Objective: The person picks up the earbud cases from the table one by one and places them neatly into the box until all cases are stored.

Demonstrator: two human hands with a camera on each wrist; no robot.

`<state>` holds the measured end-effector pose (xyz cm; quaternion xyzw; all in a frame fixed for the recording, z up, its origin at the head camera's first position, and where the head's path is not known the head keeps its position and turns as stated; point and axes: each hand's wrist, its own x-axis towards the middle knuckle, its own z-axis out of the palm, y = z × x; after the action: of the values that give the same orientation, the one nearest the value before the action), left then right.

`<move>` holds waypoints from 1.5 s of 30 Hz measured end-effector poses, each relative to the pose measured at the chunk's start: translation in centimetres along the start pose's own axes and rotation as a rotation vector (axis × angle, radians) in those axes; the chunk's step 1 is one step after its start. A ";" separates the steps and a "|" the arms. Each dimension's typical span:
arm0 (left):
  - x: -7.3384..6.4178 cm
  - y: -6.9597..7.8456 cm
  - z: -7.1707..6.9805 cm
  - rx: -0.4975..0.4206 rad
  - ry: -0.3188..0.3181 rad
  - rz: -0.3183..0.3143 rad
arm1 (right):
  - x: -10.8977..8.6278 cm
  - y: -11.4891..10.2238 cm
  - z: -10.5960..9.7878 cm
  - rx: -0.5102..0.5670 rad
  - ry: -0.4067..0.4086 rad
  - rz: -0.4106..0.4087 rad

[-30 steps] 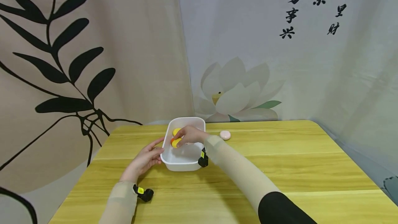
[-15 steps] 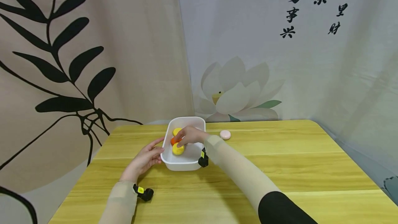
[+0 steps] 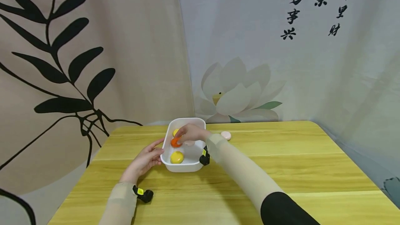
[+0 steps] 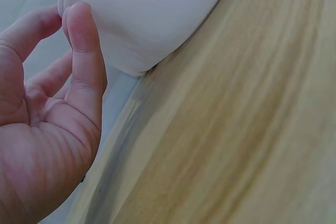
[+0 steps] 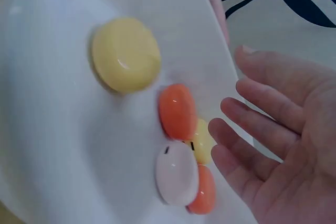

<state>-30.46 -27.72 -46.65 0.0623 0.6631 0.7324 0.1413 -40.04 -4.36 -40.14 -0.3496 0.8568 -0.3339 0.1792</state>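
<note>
A white rectangular bin (image 3: 183, 168) stands near the table's back edge. My left hand (image 3: 147, 159) pinches its left rim, thumb at the rim and finger against the outer wall (image 4: 152, 9). Inside, my right hand (image 3: 191, 133) hovers with fingers apart and nothing held in them, beside the orange glossy disc (image 3: 175, 143). A large yellow disc (image 3: 177, 157) lies by itself near the front. The right wrist view shows a cluster: an orange disc (image 5: 177, 111), a pale pink disc (image 5: 177, 174), a second yellow disc (image 5: 202, 141) and another orange disc (image 5: 206, 190).
A pale pink disc (image 3: 225, 135) lies on the wooden table (image 3: 281, 162) just right of the bin, partly behind the right sleeve. Printed curtains (image 3: 150, 44) hang behind the table. Both forearms bear small wrist cameras (image 3: 144, 195).
The right hand moved the yellow disc toward the bin's front and let go of it. That hand is now back by the orange disc. The left hand stays on the rim.
</note>
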 end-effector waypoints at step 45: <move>-0.1 -0.1 0.4 -0.007 0.004 -0.017 | -10.7 12.1 -8.0 0.280 0.348 0.102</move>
<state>-30.29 -27.37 -46.67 0.0550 0.6612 0.7337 0.1464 -42.77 13.32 -42.11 -0.2145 0.8368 -0.4953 0.0920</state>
